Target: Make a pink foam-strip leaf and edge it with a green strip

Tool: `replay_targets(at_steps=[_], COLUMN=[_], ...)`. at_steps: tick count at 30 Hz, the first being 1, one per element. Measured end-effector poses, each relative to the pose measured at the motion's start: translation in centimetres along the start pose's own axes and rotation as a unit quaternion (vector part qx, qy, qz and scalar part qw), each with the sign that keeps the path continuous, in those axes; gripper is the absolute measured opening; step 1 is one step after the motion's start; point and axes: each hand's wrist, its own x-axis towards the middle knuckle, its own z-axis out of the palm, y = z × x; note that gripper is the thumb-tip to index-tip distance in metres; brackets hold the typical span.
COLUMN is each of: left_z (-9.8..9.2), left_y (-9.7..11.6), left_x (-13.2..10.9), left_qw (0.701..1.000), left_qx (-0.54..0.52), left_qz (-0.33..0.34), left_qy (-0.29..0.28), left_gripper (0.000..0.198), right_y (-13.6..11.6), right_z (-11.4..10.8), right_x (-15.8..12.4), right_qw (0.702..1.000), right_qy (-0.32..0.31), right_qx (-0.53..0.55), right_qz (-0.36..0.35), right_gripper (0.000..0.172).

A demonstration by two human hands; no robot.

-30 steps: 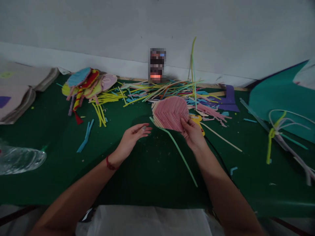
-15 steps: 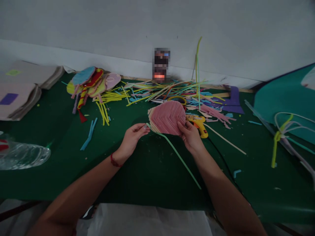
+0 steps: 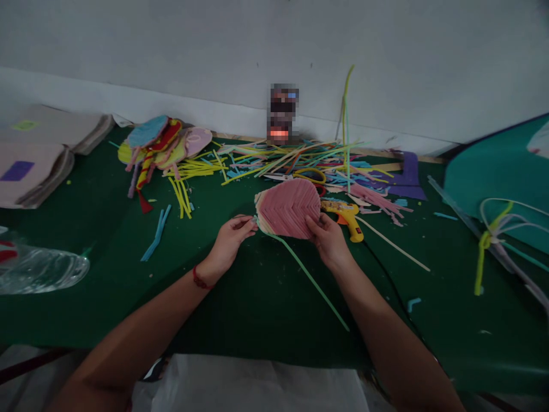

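My right hand (image 3: 329, 240) grips the lower right edge of a pink leaf-shaped piece (image 3: 288, 208) made of ribbed strips, held over the green table (image 3: 240, 286). A long green stem strip (image 3: 313, 280) runs from the leaf's lower left edge towards me. My left hand (image 3: 229, 240) pinches at the leaf's left tip where the green strip begins, fingers closed. A red band sits on my left wrist.
A yellow glue gun (image 3: 347, 216) lies just right of the leaf. A heap of coloured strips (image 3: 300, 160) lies behind, finished leaf shapes (image 3: 158, 143) at back left, a plastic bottle (image 3: 38, 272) at left, teal sheet (image 3: 493, 171) and cords (image 3: 501, 229) at right.
My left hand has moved right, from apart on the table to the leaf's left tip. The leaf has come slightly lower and nearer, uncovering the glue gun.
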Motion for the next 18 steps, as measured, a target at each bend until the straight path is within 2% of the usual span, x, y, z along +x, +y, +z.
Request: replay_targets(at_steps=[12, 18], left_z=[-0.10, -0.04], left_y=[0.39, 0.44], left_x=[0.00, 0.01], left_qw=[1.000, 1.000], left_qx=[0.016, 0.010], left_qz=[0.002, -0.008], left_qy=[-0.025, -0.020], left_gripper=[0.033, 0.034], right_y=[-0.25, -0.18], right_z=[0.09, 0.10], right_x=[-0.13, -0.19], right_qw=[1.000, 1.000], right_qy=[0.002, 0.001], right_qx=[-0.018, -0.025], right_qz=[0.001, -0.005], right_gripper=[0.053, 0.053])
